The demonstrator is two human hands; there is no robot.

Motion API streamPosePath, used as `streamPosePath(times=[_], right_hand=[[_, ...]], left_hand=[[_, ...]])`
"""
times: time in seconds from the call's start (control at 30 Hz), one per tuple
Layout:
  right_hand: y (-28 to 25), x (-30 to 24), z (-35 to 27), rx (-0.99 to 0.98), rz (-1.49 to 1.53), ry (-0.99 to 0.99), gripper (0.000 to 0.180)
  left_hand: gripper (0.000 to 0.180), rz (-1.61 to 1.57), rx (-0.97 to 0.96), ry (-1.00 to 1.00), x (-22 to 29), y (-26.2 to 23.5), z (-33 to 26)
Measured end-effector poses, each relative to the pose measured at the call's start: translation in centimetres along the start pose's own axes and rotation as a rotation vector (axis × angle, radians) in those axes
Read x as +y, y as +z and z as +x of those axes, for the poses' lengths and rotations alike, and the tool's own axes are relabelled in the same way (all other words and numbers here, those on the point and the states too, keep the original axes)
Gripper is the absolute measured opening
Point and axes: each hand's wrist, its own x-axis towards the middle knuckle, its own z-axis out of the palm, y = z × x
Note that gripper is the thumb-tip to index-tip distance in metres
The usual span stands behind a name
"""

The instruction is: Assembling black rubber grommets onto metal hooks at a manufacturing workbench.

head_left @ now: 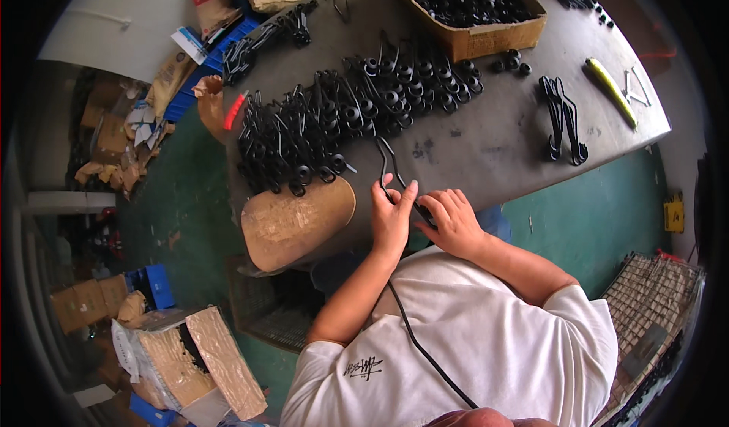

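At the worktop's [474, 157] near edge: one bent black rod [384, 161].
Left hand [391, 220] pinches it, right hand [454, 223] curls, grip unclear; heaped ringed rods [334, 116] look done, boxed rings [463, 0] remain.

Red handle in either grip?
No, the red handle lies by the left edge of the table, apart from the left grip, which holds a bent rod, and the right grip.
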Motion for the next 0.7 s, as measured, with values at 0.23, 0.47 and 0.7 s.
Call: streamPosePath(times=[0.23,0.47,0.7], right_hand=[[-0.2,1.8,2.0,0.229,0.056,-0.023,0.037],[0.0,9.0,15.4,0.474,-0.15,0.286,0.027],[0.4,12.6,17.5,0.332,-0.374,0.173,0.037]], left_hand=[[0.062,-0.113,-0.221,0.167,2.6,-1.0,-0.1],[0.052,0.052,-0.074,0.409,3.2,-1.4,0.3],[0.051,0.077,-0.062,0.418,1.9,-2.0,-0.6]])
